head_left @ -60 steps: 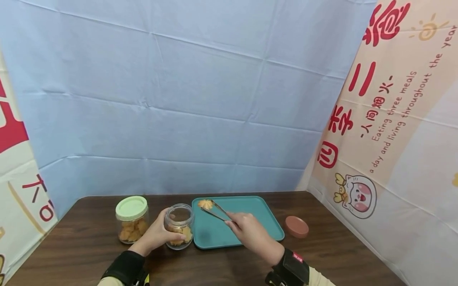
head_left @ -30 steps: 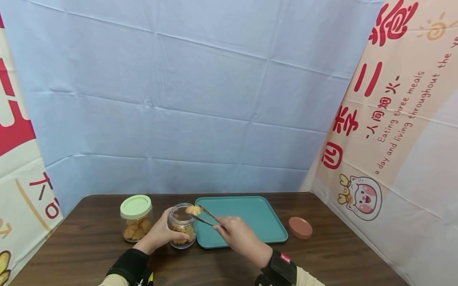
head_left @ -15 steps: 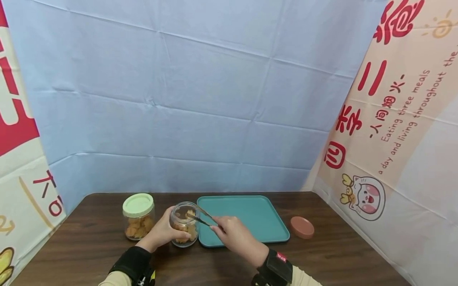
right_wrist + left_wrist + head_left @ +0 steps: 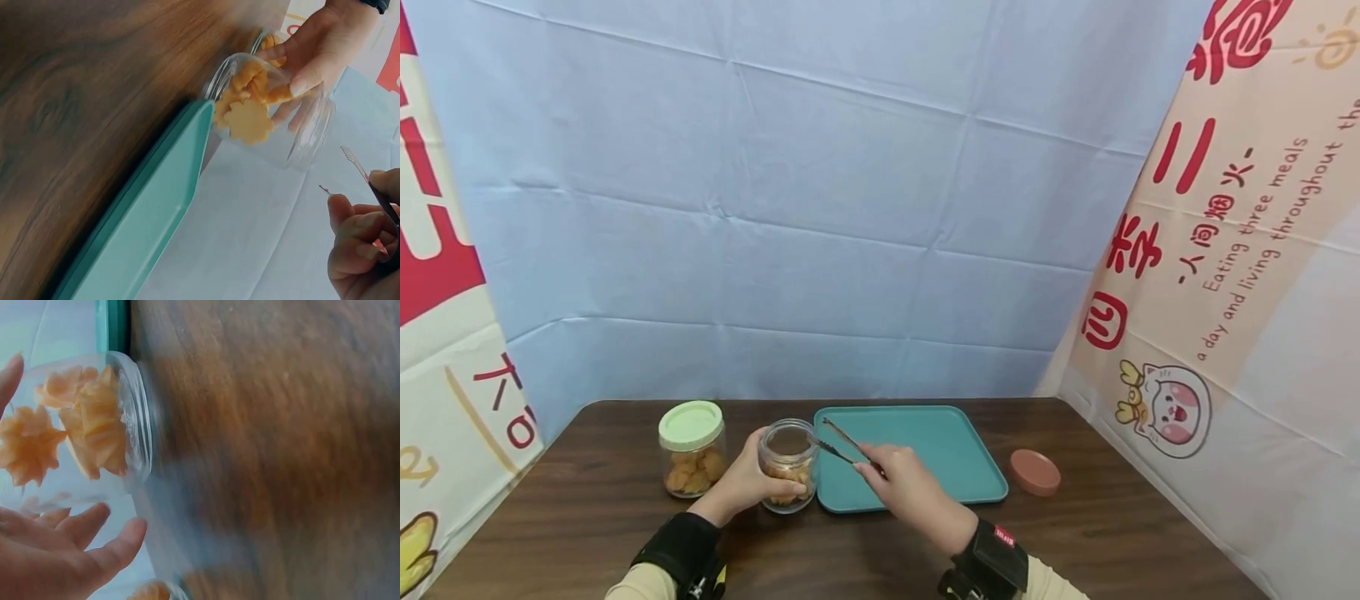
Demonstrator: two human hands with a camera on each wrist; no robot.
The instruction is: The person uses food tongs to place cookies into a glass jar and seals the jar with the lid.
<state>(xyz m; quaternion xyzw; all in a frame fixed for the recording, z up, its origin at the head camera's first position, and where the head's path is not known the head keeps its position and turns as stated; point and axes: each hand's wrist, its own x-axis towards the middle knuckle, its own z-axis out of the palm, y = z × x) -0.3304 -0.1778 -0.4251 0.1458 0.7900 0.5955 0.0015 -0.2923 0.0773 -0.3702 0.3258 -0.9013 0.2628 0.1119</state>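
Note:
My left hand (image 4: 747, 482) grips the side of an open clear glass jar (image 4: 788, 450), thumb at the front. Several flower-shaped cookies (image 4: 94, 434) lie in the bottom of the jar, seen through the glass in both wrist views. My right hand (image 4: 906, 479) holds slim metal tongs (image 4: 356, 164) over the left part of the teal tray (image 4: 917, 450). The tong tips are spread apart near the jar's rim, with nothing between them.
Left of the jar stands a second jar (image 4: 695, 467) of cookies under a pale green lid (image 4: 691, 423). A round reddish-pink lid (image 4: 1035, 471) lies right of the tray. Cloth hangings (image 4: 850, 208) enclose the back and sides of the wooden table (image 4: 820, 558).
The tongs carried a cookie left from the tray into the jar and let it go there. The right hand has since drawn back slightly to the right, tong tips apart. The left hand keeps its hold.

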